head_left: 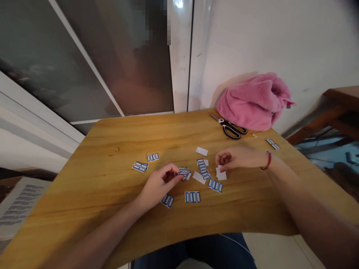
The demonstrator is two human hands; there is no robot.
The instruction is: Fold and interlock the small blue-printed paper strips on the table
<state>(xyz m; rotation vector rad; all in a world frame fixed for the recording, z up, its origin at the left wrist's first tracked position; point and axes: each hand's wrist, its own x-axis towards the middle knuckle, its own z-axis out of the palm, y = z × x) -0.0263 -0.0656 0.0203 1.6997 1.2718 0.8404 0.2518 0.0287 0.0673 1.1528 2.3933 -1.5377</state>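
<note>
Several small white stickers with blue-bordered label boxes lie scattered on the wooden table (98, 186). My left hand (158, 186) rests on the table, its fingertips pinching a small stack of label strips (184, 173). My right hand (238, 157), with a red cord at the wrist, is curled with its fingers on a white paper piece (221, 175). Between the hands lies a pile of label strips (203, 170). Further strips sit at the left (140, 166), at the front (192, 197) and far right (273, 144).
Black-handled scissors (231, 127) lie at the table's back, beside a pink fluffy cloth (255, 101) against the white wall. A glass door panel stands behind the table. A white appliance (17, 205) sits low at left; a wooden bench (331, 112) at right.
</note>
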